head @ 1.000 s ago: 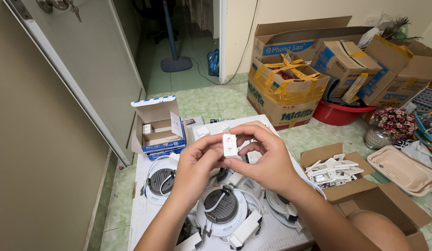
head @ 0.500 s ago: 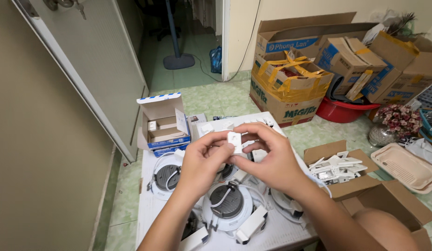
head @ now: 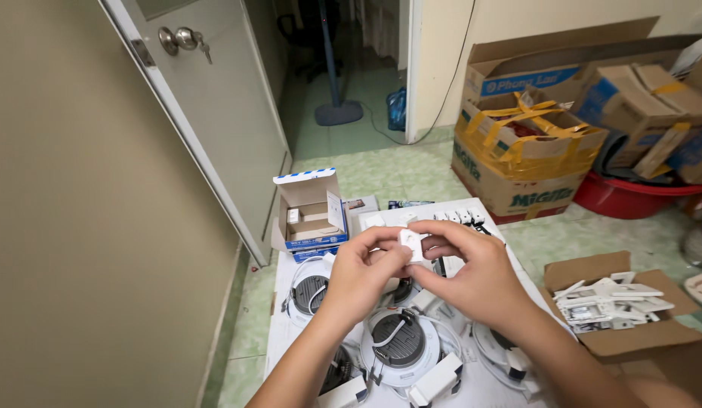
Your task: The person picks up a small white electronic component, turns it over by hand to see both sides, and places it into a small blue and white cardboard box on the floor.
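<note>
Both my hands meet over a low white table (head: 283,355). Between their fingertips is a small white plastic block (head: 412,243), pinched from the left by my left hand (head: 362,272) and from the right by my right hand (head: 472,276). Below the hands lie several round white recessed lights (head: 400,347) with dark finned backs and white wires. A row of small white blocks (head: 456,217) lies at the table's far edge.
An open blue-and-white carton (head: 311,215) stands at the table's far left corner. A brown box of white parts (head: 615,302) sits to the right. Stacked cardboard boxes (head: 532,159) and a red basin (head: 638,198) stand behind. An open door (head: 207,128) is at left.
The view has shifted so my hands and the table sit further right and lower in frame. Both hands still hold the white block, turning it slightly between the fingers.
</note>
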